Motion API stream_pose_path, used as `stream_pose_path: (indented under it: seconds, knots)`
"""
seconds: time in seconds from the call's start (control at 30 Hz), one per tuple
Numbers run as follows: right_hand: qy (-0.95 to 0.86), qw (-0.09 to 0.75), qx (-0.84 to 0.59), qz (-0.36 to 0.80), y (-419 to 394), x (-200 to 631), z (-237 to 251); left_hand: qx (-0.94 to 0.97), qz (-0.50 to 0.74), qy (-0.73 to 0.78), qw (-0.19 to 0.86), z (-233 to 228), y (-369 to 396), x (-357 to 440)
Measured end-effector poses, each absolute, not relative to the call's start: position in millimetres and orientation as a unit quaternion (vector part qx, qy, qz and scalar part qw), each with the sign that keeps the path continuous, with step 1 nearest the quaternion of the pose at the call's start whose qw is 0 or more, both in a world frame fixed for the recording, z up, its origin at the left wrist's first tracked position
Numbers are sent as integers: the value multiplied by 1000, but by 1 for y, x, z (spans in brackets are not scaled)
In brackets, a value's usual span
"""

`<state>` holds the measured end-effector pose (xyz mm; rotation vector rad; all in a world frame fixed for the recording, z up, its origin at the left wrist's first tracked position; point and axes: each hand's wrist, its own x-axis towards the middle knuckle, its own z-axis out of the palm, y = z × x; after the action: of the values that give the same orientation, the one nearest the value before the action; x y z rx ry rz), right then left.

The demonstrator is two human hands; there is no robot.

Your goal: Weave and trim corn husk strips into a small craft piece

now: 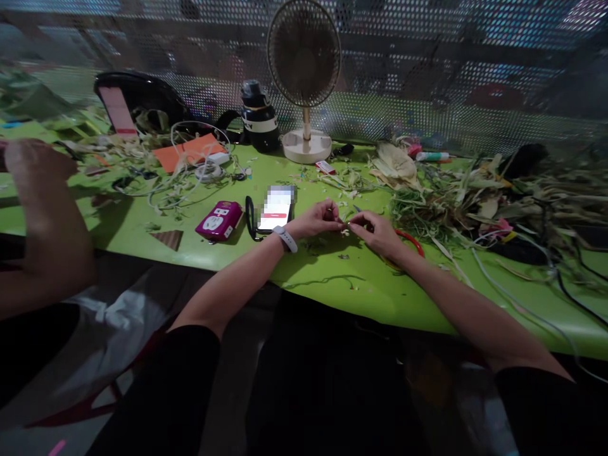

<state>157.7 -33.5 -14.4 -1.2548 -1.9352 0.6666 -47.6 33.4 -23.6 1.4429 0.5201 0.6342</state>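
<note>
My left hand [319, 220] and my right hand [375, 229] meet over the green table [332, 278], fingertips pinched together on a small thin strip of dried leaf [345, 223]. A white band sits on my left wrist. Red-handled scissors [409, 238] lie on the table under my right wrist. A phone [276, 208] with a lit screen lies just left of my left hand.
A pink power strip [219, 220], a white desk fan [304, 69], a black bottle [259, 118] and an orange card [190, 151] stand further back. A heap of dried husks [475, 196] and cables fills the right side. Another person's arm [42, 215] is at the left.
</note>
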Motion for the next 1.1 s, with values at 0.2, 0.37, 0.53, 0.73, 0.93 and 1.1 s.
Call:
stream_pose_path:
  seconds: [0.2,0.37,0.53,0.73,0.93,1.1]
  knots:
    - [-798,330,-488,127,-30,160,-22,643,281,246,669,-21,32,-47]
    - [-807,309,-492,105,-28,162,-24,632,296,250,672,-17,32,-49]
    - [-838,281,-465,44,-33,157,-17,626,276,279,674,-17,31,-47]
    - [-857,247,-453,8,-35,151,-17,611,273,297,681,-18,28,-46]
    - [-853,263,-450,16,-30,152,-25,627,270,292,670,-21,29,-45]
    - [-850,243,-467,-10,-29,150,-28,660,251,313,635,-19,26,-44]
